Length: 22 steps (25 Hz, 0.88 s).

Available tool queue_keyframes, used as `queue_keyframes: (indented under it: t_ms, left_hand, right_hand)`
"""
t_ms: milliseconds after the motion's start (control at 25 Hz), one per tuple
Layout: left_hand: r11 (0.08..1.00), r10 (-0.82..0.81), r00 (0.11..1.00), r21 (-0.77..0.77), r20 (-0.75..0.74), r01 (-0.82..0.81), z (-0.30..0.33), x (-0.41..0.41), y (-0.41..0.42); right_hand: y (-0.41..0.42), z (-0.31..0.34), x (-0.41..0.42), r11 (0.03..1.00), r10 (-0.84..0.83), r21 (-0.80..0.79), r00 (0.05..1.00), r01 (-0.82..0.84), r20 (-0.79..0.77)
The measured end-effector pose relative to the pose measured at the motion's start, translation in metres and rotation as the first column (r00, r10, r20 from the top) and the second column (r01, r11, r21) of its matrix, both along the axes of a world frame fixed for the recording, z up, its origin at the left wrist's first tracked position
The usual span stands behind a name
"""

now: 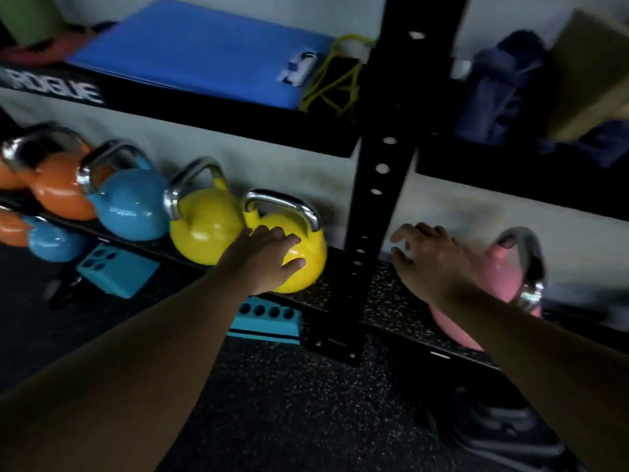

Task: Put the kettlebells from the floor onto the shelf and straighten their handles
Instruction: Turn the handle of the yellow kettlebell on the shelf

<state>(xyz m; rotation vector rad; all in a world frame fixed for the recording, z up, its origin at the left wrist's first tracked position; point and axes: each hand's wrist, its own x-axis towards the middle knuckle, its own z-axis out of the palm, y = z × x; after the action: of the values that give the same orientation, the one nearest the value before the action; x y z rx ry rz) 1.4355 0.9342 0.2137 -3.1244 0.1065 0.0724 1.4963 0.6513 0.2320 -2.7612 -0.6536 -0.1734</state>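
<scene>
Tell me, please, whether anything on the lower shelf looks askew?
Yes: the pink kettlebell, right of the black upright, has its handle turned edge-on to the camera, unlike the yellow kettlebell under the left hand, whose handle faces front. The right hand is beside it.

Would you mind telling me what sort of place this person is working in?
Most likely a gym's equipment storage corner: coloured kettlebells line a low shelf of a black steel rack, a folded blue mat lies above, and the floor is speckled rubber.

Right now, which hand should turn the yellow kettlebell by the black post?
Probably the left hand: it lies flat on that yellow kettlebell on the shelf. The right hand is past the black post, beside the pink kettlebell.
</scene>
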Motion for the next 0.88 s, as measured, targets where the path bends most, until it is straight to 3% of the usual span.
queue_keyframes:
  t_ms: [160,320,480,680,760,880]
  left_hand:
    - [0.999,0.031,1.000,0.027,0.000,-0.031,0.012,-0.006,0.089]
    - [0.999,0.025,0.998,-0.024,0.064,-0.024,0.018,0.017,0.135]
    - [0.981,0.123,0.988,-0.164,0.090,-0.107,0.007,0.056,0.136]
    - [0.960,0.188,0.982,-0.209,-0.017,-0.187,-0.006,0.101,0.104]
    - [0.929,0.204,0.976,-0.299,-0.079,-0.218,-0.019,0.106,0.100]
    - [0.796,0.243,0.970,-0.569,-0.012,-0.206,-0.036,0.099,0.100]
  right_hand:
    - [0.089,0.006,-0.018,0.995,-0.044,0.085,0.993,0.054,-0.111]
    - [0.152,0.004,0.001,0.983,-0.024,0.176,0.994,0.043,-0.109]
    - [0.190,-0.014,0.034,0.988,-0.055,0.139,0.990,0.073,-0.132]
    - [0.214,-0.042,0.063,0.987,-0.109,0.081,0.943,0.141,-0.316]
    - [0.216,-0.048,0.067,0.969,-0.071,0.194,0.929,0.151,-0.364]
    - [0.216,-0.053,0.064,0.929,-0.051,0.328,0.936,0.172,-0.348]
